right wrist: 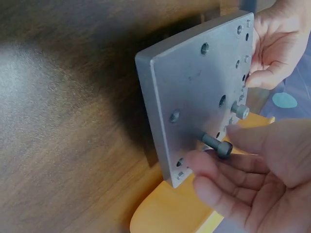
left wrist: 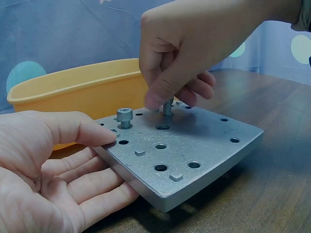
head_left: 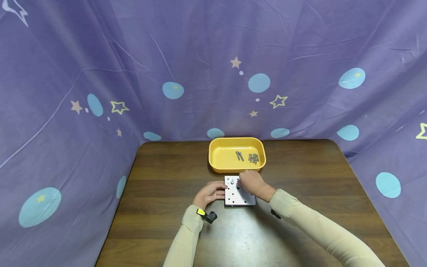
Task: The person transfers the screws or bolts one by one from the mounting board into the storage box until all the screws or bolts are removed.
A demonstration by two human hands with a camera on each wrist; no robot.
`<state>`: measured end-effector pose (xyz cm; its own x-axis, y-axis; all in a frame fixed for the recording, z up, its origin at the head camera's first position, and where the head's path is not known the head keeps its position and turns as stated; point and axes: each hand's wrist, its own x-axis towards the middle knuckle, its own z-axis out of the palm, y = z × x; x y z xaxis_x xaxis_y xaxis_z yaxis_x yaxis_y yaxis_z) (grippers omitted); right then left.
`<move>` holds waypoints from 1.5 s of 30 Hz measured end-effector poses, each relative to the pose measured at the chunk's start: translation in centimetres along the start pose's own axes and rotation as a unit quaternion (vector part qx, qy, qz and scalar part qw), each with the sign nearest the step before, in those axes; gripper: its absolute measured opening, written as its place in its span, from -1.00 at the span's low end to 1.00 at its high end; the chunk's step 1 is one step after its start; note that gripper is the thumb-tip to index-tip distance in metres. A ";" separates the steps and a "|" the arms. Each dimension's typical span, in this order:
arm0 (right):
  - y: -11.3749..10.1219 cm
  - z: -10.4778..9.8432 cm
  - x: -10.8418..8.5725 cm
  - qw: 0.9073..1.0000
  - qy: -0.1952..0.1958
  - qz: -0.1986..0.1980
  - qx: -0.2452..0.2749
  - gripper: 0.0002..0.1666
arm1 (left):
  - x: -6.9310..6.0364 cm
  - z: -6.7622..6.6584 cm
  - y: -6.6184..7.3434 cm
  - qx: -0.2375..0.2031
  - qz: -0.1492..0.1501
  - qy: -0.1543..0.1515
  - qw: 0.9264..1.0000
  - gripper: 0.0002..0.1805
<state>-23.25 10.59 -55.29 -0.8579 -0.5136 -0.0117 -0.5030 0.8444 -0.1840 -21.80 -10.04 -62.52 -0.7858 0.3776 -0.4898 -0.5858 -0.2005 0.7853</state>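
Observation:
A grey metal plate (left wrist: 194, 141) with several holes lies in front of the yellow tray. My left hand (left wrist: 63, 165) grips its left edge, thumb on the top face and fingers at the side and underneath. One socket head bolt (left wrist: 125, 116) stands upright in a hole near the left thumb. A second, longer socket head bolt (right wrist: 216, 144) stands in another hole, its head and part of its shank showing. My right hand (right wrist: 257, 170) has curled fingers and thumb around this second bolt. From the left wrist view, the right hand (left wrist: 189, 53) hides that bolt's head.
Directly behind the plate is a yellow tray (head_left: 217, 170). Several loose bolts (head_left: 253, 158) lie in its right part, with two more bolts (head_left: 239, 155) nearer its middle. Everything rests on a brown wooden table (head_left: 160, 193), and a purple curtain (head_left: 200, 55) hangs behind it.

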 end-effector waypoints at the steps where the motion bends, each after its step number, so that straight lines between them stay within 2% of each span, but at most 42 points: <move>1: 0.0 0.0 0.0 1.000 -0.003 -0.008 -0.004 -0.66 | 0.0 0.0 0.0 0.000 -0.001 0.000 1.000 -0.85; 6: 0.3 -0.2 -0.2 0.998 -0.005 -0.054 0.018 -0.74 | 0.2 0.1 0.0 0.002 -0.004 0.005 1.000 -0.85; 10: 0.5 -0.2 -0.2 0.998 0.013 -0.029 0.054 -0.83 | 0.4 0.2 0.0 0.004 -0.010 0.017 1.000 -0.73; 13: 0.5 -0.1 -0.3 0.998 0.022 -0.013 0.059 -0.75 | 0.4 0.2 0.1 0.003 -0.011 0.020 1.000 -0.68; 15: 0.6 -0.1 -0.4 0.998 0.022 -0.027 0.055 -0.70 | 0.5 0.2 0.0 0.002 -0.012 0.021 1.000 -0.68; 18: 0.7 0.1 -0.5 0.996 0.017 -0.067 0.051 -0.74 | 0.4 0.2 0.0 0.005 -0.010 0.019 1.000 -0.70; 20: 0.9 0.2 -0.6 0.995 0.014 -0.080 0.054 -0.76 | 0.4 0.2 0.0 0.002 -0.012 0.020 1.000 -0.68; 23: 1.0 0.2 -0.5 0.997 0.020 -0.059 0.049 -0.75 | 0.4 0.1 0.1 0.000 -0.013 0.022 1.000 -0.61; 27: 1.0 0.3 -0.5 0.999 0.032 -0.028 0.029 -0.61 | 0.4 0.1 0.2 0.002 -0.015 0.024 1.000 -0.56; 33: 0.9 0.1 -0.5 0.997 0.010 -0.046 0.055 -0.74 | 0.6 0.0 0.0 0.002 -0.017 0.019 1.000 -0.57; 39: 0.8 -0.1 -0.3 0.998 -0.001 0.000 0.063 -0.71 | 0.6 0.0 0.0 0.004 -0.011 0.014 1.000 -0.58; 41: 0.7 -0.1 -0.3 0.998 -0.002 -0.011 0.060 -0.74 | 0.7 0.0 -0.1 0.002 -0.008 0.012 1.000 -0.62; 45: 0.8 -0.3 -0.4 0.996 0.012 -0.061 0.065 -0.80 | 0.4 -0.1 -0.1 0.002 0.001 0.002 1.000 -0.67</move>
<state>-23.33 11.53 -55.18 -0.7937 -0.6069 0.0411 -0.5878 0.7479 -0.3085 -22.08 -9.96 -62.88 -0.7878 0.3731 -0.4900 -0.5836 -0.1979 0.7875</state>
